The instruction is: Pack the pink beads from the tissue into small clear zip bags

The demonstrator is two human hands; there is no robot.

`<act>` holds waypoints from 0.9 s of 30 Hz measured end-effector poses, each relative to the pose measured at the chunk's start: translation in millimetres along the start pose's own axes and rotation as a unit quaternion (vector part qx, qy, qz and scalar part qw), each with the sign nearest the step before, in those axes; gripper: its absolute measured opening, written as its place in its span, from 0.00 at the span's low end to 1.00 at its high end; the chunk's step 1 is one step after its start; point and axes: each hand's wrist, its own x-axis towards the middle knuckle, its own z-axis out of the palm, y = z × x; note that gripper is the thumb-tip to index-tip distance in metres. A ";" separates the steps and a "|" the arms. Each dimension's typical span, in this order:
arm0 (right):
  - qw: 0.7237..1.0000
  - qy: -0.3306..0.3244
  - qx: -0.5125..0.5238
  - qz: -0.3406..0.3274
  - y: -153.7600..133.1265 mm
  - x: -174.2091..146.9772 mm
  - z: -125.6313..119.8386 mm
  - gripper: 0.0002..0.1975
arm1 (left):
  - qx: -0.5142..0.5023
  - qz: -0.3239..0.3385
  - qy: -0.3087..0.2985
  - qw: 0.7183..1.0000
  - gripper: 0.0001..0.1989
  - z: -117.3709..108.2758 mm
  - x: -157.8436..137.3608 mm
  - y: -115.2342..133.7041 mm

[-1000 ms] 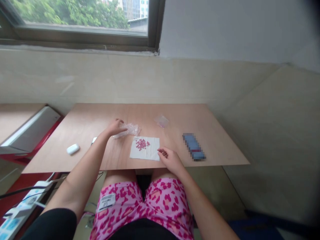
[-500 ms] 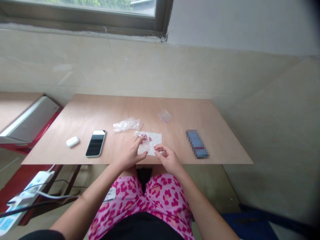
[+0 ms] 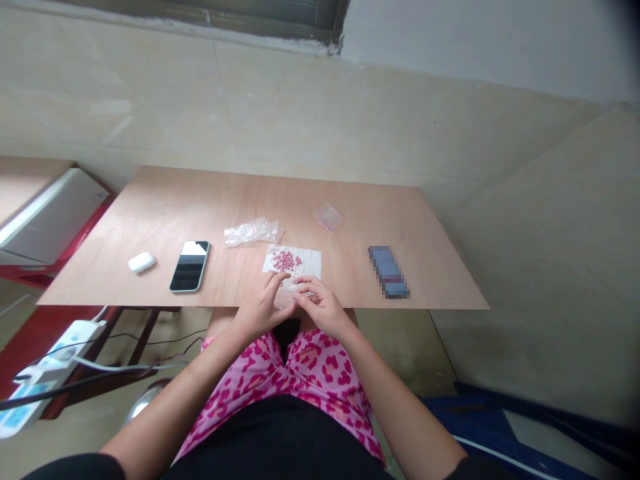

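Observation:
A small clear plastic bag is between my two hands at the table's front edge. My left hand has its thumb and curved fingers at the bag's left side. With fingers bent together, my right hand pinches the bag's right side; the fingertips partly hide it. Just beyond my fingers lies a white sheet of paper. A cluster of small pinkish-red beads rests on that sheet.
Clear plastic bags and a small clear packet lie farther back on the wooden table. To the left are a phone and a white earbud case. A pixelated dark phone-like object is on the right.
Both hands have drawn back toward the table's front edge, closer together, with the clear bag between them. The bead cluster on the paper is now uncovered. The camera view has tilted down.

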 end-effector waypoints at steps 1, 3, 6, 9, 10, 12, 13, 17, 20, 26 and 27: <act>1.000 -0.003 -0.006 0.000 1.0 0.1 0.4 0.15 | -0.002 0.000 -0.004 1.000 0.25 -1.2 -0.3 -0.5; 0.999 -0.018 -0.027 -0.004 2.9 0.4 0.8 0.14 | -0.010 0.004 -0.013 1.000 0.25 -3.6 -1.2 -2.6; 0.997 -0.053 -0.058 -0.009 4.0 0.6 1.3 0.14 | -0.022 0.010 -0.028 0.999 0.24 -5.6 -3.2 -7.7; 0.995 -0.059 -0.078 -0.005 3.8 0.7 2.3 0.13 | -0.032 0.009 -0.034 0.999 0.23 -4.7 -4.6 -12.9; 0.995 -0.054 -0.086 -0.005 3.7 0.7 2.8 0.13 | -0.033 0.009 -0.037 0.999 0.24 -4.0 -4.8 -14.3; 0.993 -0.044 -0.105 -0.009 3.3 0.5 3.9 0.12 | -0.033 0.008 -0.043 0.998 0.24 -2.9 -4.6 -16.3; 0.993 -0.041 -0.114 -0.013 2.9 0.2 4.5 0.12 | -0.032 0.007 -0.046 0.998 0.25 -2.5 -4.3 -17.1; 0.988 -0.050 -0.142 -0.026 -0.2 -1.3 6.0 0.11 | -0.030 0.012 -0.054 0.998 0.28 -1.8 -3.1 -19.8; 0.985 -0.059 -0.157 -0.027 -1.5 -2.0 6.2 0.13 | -0.034 0.011 -0.057 0.998 0.26 -1.5 -2.1 -22.2; 0.981 -0.046 -0.186 -0.036 1.7 -1.5 6.0 0.14 | -0.041 0.010 -0.047 0.998 0.28 1.3 -1.0 -29.6; 0.980 -0.047 -0.191 -0.041 2.3 -1.5 6.2 0.13 | -0.040 0.013 -0.044 0.998 0.31 2.1 -1.1 -30.9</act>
